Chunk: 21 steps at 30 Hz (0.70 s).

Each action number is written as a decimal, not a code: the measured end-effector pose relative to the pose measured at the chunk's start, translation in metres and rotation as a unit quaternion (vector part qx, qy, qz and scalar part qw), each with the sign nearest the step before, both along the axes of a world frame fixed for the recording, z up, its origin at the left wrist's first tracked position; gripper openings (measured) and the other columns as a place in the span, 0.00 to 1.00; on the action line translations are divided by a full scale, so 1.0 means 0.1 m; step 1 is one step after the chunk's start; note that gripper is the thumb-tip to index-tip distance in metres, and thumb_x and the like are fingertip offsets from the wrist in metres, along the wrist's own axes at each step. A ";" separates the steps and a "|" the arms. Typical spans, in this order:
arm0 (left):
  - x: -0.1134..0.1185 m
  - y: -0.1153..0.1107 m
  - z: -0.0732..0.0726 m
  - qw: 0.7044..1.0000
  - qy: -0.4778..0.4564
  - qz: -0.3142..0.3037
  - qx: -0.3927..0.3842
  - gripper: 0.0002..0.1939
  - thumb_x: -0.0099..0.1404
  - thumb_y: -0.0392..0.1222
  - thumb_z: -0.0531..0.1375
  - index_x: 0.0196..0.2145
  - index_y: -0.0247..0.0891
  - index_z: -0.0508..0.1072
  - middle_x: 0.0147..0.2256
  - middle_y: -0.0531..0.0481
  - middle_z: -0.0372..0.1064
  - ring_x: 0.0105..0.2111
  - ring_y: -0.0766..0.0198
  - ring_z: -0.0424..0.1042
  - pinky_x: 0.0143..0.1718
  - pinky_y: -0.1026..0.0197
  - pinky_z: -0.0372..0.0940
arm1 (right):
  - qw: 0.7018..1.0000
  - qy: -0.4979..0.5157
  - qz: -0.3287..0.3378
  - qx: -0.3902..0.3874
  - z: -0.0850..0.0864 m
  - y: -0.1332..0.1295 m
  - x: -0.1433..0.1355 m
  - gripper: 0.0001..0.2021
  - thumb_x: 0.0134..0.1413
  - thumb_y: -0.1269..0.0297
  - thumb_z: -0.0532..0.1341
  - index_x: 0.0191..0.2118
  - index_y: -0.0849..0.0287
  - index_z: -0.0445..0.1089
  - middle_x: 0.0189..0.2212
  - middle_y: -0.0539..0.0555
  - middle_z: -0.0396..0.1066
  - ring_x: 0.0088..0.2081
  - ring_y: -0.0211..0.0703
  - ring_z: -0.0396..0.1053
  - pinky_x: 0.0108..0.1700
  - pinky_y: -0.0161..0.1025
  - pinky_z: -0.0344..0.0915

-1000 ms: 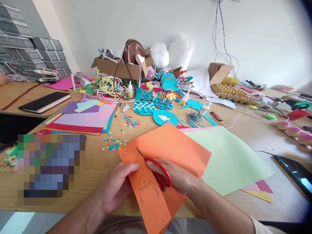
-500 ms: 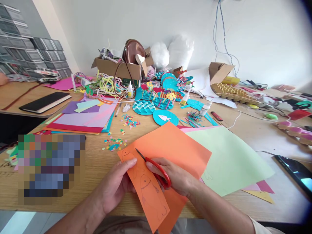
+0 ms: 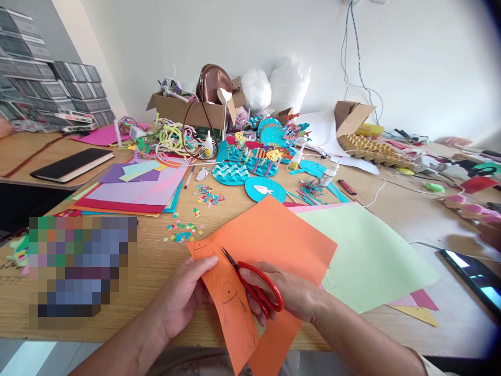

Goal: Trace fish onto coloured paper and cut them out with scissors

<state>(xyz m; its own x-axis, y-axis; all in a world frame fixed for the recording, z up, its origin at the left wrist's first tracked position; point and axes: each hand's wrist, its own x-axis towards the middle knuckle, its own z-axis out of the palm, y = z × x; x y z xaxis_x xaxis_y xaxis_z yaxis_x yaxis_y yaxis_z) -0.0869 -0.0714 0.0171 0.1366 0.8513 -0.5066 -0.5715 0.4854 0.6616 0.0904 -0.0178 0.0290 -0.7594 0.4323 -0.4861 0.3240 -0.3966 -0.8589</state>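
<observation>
An orange paper sheet (image 3: 274, 235) lies at a slant before me, with a partly cut strip carrying pencil-drawn fish (image 3: 235, 313). My left hand (image 3: 188, 295) pinches the strip near its upper end, thumb on top and fingers beneath. In my right hand (image 3: 285, 292) are red-handled scissors (image 3: 270, 284), their dark blades pointing up and left over the sheet. Thumb and fingers sit in the handle loops, which are slightly apart. The right fingertips are partly hidden below the handles.
A pale green sheet (image 3: 376, 256) lies at the right, near a phone (image 3: 469, 277). Coloured papers (image 3: 125, 193) and a black notebook (image 3: 72, 164) lie left. Paper dots, a blue disc (image 3: 252, 193) with a white fish, glue bottles and boxes stand or lie beyond.
The scissors and my right hand have shifted slightly right and down, and the handles have spread. The strip's lower end has swung a little left. My left hand has barely moved.
</observation>
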 end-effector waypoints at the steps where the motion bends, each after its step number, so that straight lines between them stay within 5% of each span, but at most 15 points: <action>1: 0.00 0.00 0.00 1.000 -0.004 0.006 -0.003 0.09 0.55 0.43 0.63 0.33 0.36 0.73 0.31 0.48 0.75 0.29 0.59 0.72 0.30 0.59 0.67 | 1.000 0.002 0.001 -0.002 -0.01 0.00 0.01 0.26 0.54 0.43 0.52 0.19 0.62 0.60 0.14 0.46 0.62 0.15 0.30 0.60 0.17 0.28 0.54; 13: 0.03 0.00 0.00 0.999 0.029 0.042 0.013 0.09 0.52 0.41 0.65 0.32 0.37 0.74 0.27 0.52 0.74 0.25 0.65 0.71 0.25 0.66 0.63 | 1.000 0.012 0.015 -0.023 -0.05 0.07 0.01 0.28 0.53 0.41 0.51 0.19 0.64 0.62 0.16 0.48 0.63 0.16 0.30 0.62 0.18 0.28 0.54; 21: 0.00 0.00 0.01 0.999 -0.002 0.017 0.029 0.15 0.53 0.40 0.64 0.40 0.36 0.74 0.31 0.47 0.76 0.30 0.57 0.74 0.32 0.60 0.66 | 0.999 0.023 0.026 -0.014 -0.02 0.14 -0.01 0.26 0.53 0.43 0.52 0.21 0.63 0.62 0.16 0.47 0.63 0.15 0.30 0.61 0.19 0.29 0.55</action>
<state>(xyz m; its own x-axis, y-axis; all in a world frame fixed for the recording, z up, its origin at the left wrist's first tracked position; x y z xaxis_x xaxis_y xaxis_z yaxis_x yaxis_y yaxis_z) -0.0865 -0.0719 0.0184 0.1093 0.8835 -0.4556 -0.5903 0.4264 0.6853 0.0895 -0.0038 0.0268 -0.8021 0.3789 -0.4616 0.3053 -0.4042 -0.8623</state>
